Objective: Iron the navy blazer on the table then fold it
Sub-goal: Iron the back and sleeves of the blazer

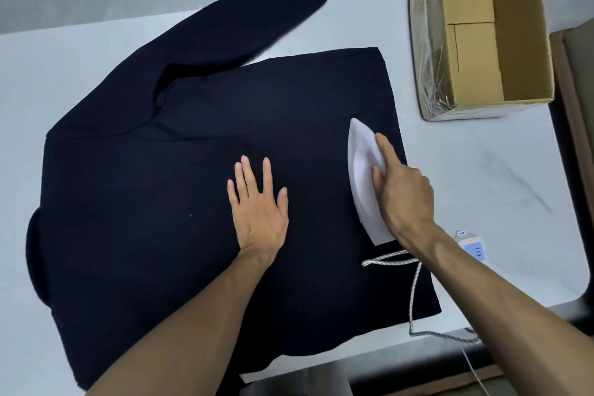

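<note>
Right hand grips the iron near the hem of the blazer, spread back-up on the table, left hand pressed flat beside it; glide slowly, keeping the cord clear

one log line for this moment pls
phase: ironing | right hand: grips iron on blazer | left hand: flat on blazer | fold: not started
</note>
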